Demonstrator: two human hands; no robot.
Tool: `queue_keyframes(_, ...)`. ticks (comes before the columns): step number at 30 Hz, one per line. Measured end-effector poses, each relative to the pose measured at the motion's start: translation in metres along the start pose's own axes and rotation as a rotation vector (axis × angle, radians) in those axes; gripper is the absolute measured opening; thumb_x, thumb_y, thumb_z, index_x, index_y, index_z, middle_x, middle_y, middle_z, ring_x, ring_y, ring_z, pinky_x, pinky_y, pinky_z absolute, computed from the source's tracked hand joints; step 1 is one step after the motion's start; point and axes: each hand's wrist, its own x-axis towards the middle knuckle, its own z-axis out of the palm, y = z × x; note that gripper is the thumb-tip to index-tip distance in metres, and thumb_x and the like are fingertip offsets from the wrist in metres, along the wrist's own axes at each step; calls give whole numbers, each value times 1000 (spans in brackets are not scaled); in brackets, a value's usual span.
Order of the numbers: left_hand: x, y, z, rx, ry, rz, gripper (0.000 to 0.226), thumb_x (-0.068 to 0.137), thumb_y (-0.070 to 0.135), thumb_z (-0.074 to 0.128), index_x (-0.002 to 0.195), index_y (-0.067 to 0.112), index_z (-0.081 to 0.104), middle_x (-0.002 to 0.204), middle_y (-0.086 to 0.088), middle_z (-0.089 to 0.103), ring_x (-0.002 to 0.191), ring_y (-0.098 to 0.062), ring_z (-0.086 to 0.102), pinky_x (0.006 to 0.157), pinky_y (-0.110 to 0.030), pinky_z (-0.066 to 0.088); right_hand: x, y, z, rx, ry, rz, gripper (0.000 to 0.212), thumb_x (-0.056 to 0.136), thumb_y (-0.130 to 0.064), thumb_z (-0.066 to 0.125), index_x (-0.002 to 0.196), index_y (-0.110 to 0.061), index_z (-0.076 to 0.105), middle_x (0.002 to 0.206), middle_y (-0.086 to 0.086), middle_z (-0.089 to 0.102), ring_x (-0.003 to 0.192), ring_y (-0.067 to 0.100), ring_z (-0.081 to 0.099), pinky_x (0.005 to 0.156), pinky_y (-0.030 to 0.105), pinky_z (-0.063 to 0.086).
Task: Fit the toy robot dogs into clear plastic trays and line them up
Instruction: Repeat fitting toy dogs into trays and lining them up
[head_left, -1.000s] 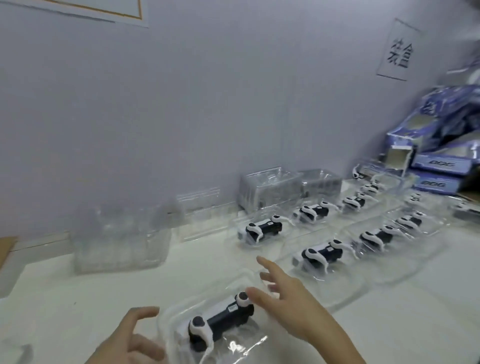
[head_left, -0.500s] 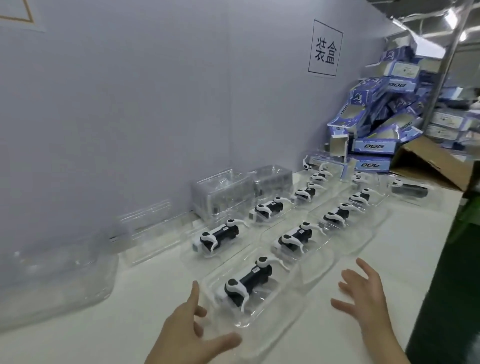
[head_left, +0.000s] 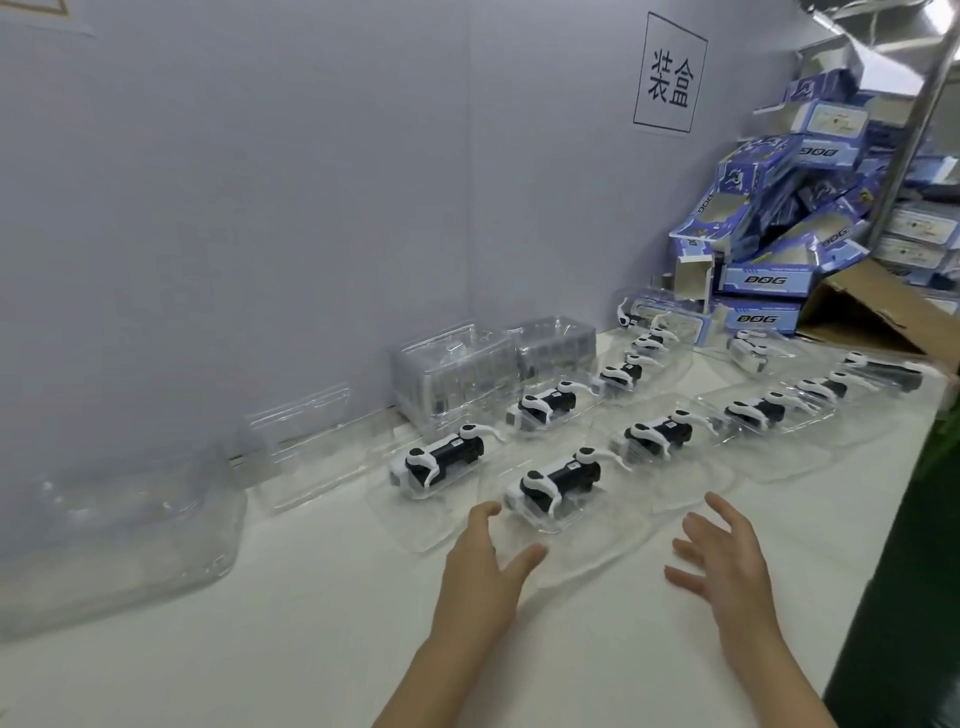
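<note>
Here both hands hover low over the worktop (head_left: 311, 623) with nothing in them. The left hand (head_left: 480, 569) has its fingers (head_left: 482, 525) spread and slack, the thumb lying at the near rim of the nearest tray (head_left: 592, 551), though whether it actually touches the plastic I cannot tell; the right hand (head_left: 727, 564), equally loose and splayed, hangs apart from that tray, off its near right corner. Just past the left fingertips the dog (head_left: 558, 480) lies lengthwise in the tray, black body and white legs, apparently seated in its recess. Beyond it, away from the fingers and slanting right, the front row (head_left: 660, 434) of filled trays runs on, rims close or overlapping, and a second row (head_left: 545, 405) runs alongside, farther from the fingers and nearer the wall (head_left: 260, 208). Farther out, stacks (head_left: 457, 374) of empty trays stand against the wall, and blue boxes (head_left: 763, 280) are heaped past the rows' far end. By my reading this tray has been set at the head of its row and wants only squaring up. The danger lies in how light the thin plastic looks: a careless brush of the thumb could skew the tray, or shove it into its neighbour and ripple the disturbance down the row. If the rims do overlap, lifting one could drag the next. A dog not fully pressed home might tip out under such a knock, and the right hand, reaching across, could catch a rim.
</note>
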Motion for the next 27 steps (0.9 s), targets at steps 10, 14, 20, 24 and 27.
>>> queue_keyframes(10, -51, -40, -92, 43, 169, -44, 39, 85, 36, 66, 113, 52, 44, 117, 32, 50, 96, 11, 55, 80, -6, 42, -6, 8, 18, -259, 34, -263, 47, 87, 3, 67, 102, -41, 59, 124, 1, 61, 85, -2, 58, 52, 2, 44)
queue_keyframes(14, -74, -74, -173, -147, 529, -155, 31, 85, 15, 71, 102, 38, 59, 104, 23, 64, 74, 4, 64, 68, -8, 46, -58, -12, 106, -333, -195, -734, 32, 78, -36, 61, 102, -16, 60, 106, -39, 53, 82, -14, 49, 72, 1, 41)
queue_keyframes(20, -94, -121, -252, -538, 920, -313, 19, 92, 5, 61, 108, 14, 61, 95, -6, 66, 79, -18, 63, 73, -28, 52, -139, -32, 246, -354, -647, -1209, 31, 74, -24, 73, 105, -26, 69, 102, 5, 65, 96, 15, 58, 80, 22, 49)
queue_keyframes(24, -97, -135, -269, -772, 1044, -353, 22, 94, 5, 55, 116, 10, 57, 94, -10, 64, 82, -20, 66, 71, -26, 53, -169, -24, 355, -818, -968, -1167, 59, 83, -30, 74, 138, -21, 52, 137, 7, 54, 124, 30, 53, 101, 40, 39)
queue_keyframes(27, -94, -137, -272, -786, 1032, -359, 29, 94, 3, 54, 122, 8, 55, 95, -13, 64, 83, -20, 67, 74, -27, 54, -181, -7, 404, -1094, -1034, -1186, 58, 97, -42, 51, 149, -29, 29, 137, 0, 52, 125, 24, 49, 104, 36, 29)
